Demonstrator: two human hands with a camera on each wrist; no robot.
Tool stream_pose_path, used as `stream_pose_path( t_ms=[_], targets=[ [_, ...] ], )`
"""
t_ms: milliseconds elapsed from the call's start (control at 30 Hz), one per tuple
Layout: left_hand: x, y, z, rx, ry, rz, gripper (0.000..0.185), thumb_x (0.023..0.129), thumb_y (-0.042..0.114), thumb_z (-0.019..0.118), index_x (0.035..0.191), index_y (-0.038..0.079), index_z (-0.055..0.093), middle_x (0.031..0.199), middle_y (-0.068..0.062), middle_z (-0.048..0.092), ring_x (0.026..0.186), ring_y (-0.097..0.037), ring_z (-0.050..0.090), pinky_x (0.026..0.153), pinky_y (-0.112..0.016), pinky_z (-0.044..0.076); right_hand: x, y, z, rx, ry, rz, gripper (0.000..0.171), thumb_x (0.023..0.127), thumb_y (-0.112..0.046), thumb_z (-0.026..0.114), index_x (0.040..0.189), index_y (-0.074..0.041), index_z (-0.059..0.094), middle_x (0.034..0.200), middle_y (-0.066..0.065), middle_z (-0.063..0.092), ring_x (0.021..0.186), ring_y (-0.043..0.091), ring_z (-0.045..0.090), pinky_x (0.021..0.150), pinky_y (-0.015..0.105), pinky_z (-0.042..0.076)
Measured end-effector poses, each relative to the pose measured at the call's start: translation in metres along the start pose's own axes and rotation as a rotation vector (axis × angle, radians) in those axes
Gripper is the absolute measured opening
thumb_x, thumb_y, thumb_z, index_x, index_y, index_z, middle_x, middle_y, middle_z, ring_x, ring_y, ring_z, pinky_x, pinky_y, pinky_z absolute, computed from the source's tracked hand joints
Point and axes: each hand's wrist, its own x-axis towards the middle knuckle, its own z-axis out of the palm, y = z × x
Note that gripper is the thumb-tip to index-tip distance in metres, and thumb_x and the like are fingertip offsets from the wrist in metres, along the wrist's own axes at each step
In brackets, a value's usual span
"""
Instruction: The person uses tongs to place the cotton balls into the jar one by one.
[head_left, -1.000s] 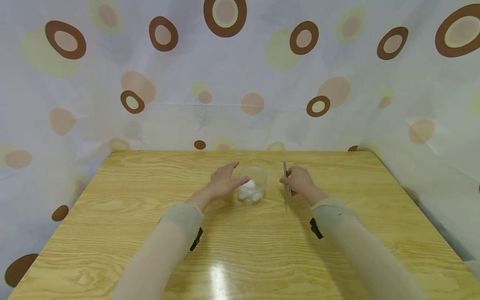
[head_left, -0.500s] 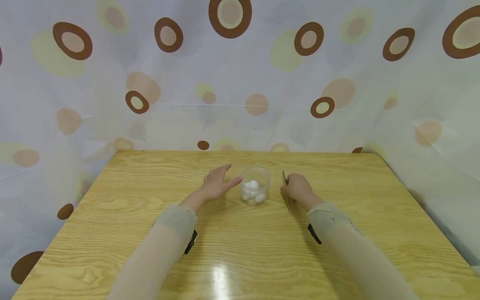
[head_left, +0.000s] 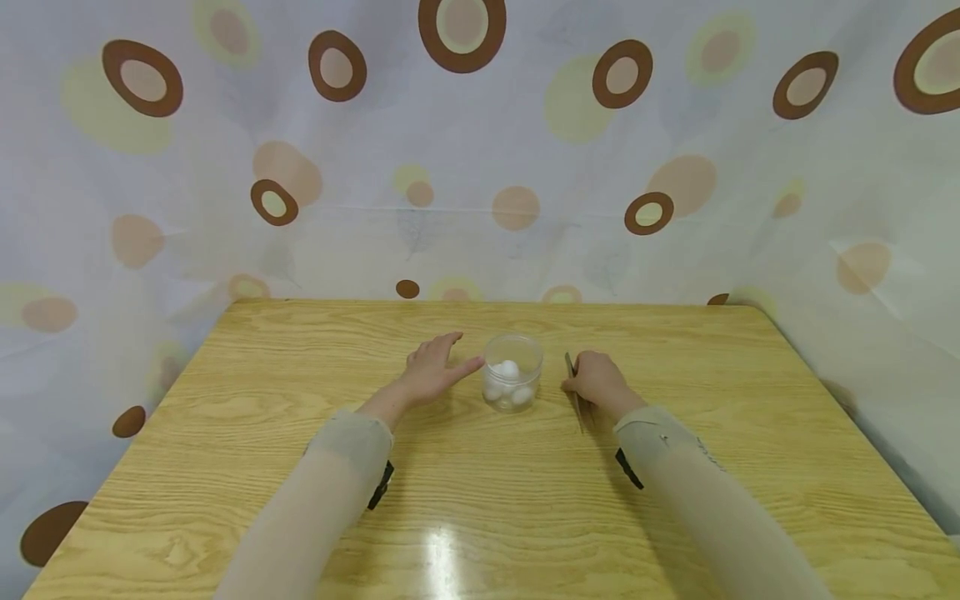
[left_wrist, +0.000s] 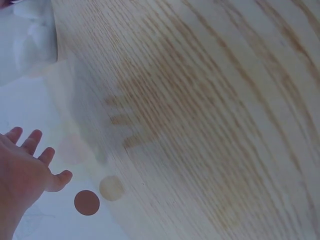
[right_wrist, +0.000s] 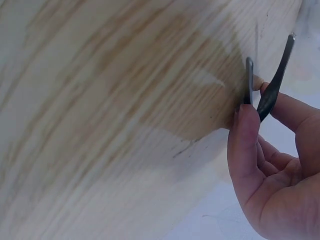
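Note:
A clear round plastic jar (head_left: 513, 402) holding several white cotton balls (head_left: 509, 370) stands on the table in the head view. To its left my left hand (head_left: 432, 372) is spread with nothing in it, the thumb tip right at the jar's side. The left wrist view shows that hand's fingers (left_wrist: 31, 142) apart, with part of the jar at the top left corner. Right of the jar, my right hand (head_left: 597, 381) pinches metal tweezers (head_left: 574, 400) between thumb and fingers. In the right wrist view the two arms of the tweezers (right_wrist: 270, 97) are parted, nothing between them.
The wooden table (head_left: 480, 492) has a light grain and reaches back to a hanging cloth (head_left: 450, 167) with brown, yellow and peach dots. More of this cloth runs down both sides. A dark band (head_left: 628, 468) crosses each forearm.
My left hand has drawn slightly left, so the thumb no longer overlaps the cotton balls. My right hand has lowered a little with the tweezers. The whole head view has shifted slightly.

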Motion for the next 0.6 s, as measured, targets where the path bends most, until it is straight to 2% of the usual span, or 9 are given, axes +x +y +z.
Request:
stream_pose_path(
  t_ms=[267, 533, 600],
  targets=[
    [-0.0015, 0.001, -0.0006, 0.032, -0.014, 0.003, 0.075, 0.091, 0.055, 0.046, 0.148, 0.011, 0.026, 0.152, -0.012, 0.029, 0.14, -0.037, 0.02, 0.111, -0.059, 0.011, -0.0001, 0.0002, 0.001, 0.009, -0.003, 0.003, 0.021, 0.084, -0.015, 0.067, 0.076, -0.001, 0.054, 0.064, 0.008, 0.057, 0.048, 0.014, 0.052, 0.044, 0.025, 0.044],
    [-0.001, 0.0007, -0.0003, 0.045, -0.002, 0.003, 0.074, 0.092, 0.054, 0.046, 0.147, 0.01, 0.027, 0.151, -0.013, 0.029, 0.14, -0.037, 0.02, 0.111, -0.059, 0.012, -0.0019, -0.0006, 0.0002, 0.023, -0.021, 0.026, 0.025, 0.085, -0.02, 0.065, 0.073, -0.005, 0.049, 0.058, 0.003, 0.049, 0.045, 0.011, 0.046, 0.044, 0.024, 0.043],
    [-0.0007, 0.0002, -0.0001, 0.05, 0.004, 0.004, 0.074, 0.092, 0.054, 0.047, 0.147, 0.009, 0.027, 0.151, -0.013, 0.03, 0.14, -0.037, 0.02, 0.111, -0.059, 0.012, -0.0034, -0.0016, -0.0023, 0.024, -0.018, 0.032, 0.026, 0.088, -0.024, 0.063, 0.076, -0.003, 0.051, 0.06, 0.003, 0.049, 0.046, 0.012, 0.045, 0.045, 0.024, 0.042]
  ],
)
